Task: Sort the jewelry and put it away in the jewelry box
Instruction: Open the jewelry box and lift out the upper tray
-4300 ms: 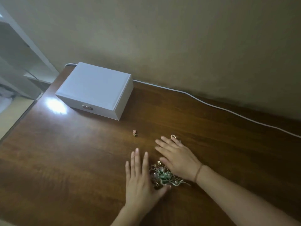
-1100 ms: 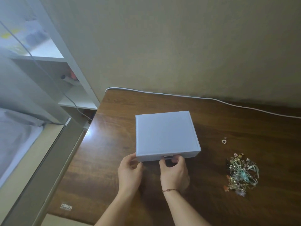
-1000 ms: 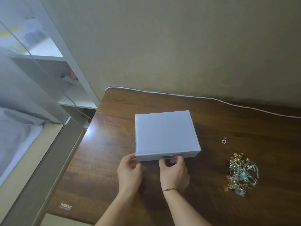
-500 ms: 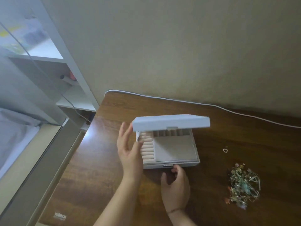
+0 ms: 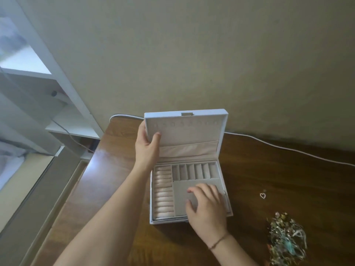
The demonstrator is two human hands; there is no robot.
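Lid [image 5: 192,135] edge in left hand [image 5: 147,148]

The jewelry box [image 5: 226,120] at the frame's centre is pale blue-white outside, with a grey lining and a column of pale pink ring rolls [image 5: 162,191] along its left side. The counter [image 5: 269,169] is dark brown with wood grain. At lower right, the jewelry pile [image 5: 287,239] mixes gold, turquoise and pink. A white heart charm [image 5: 262,195] lies above it. The cable [image 5: 288,148] is white, the wall [image 5: 192,54] beige.
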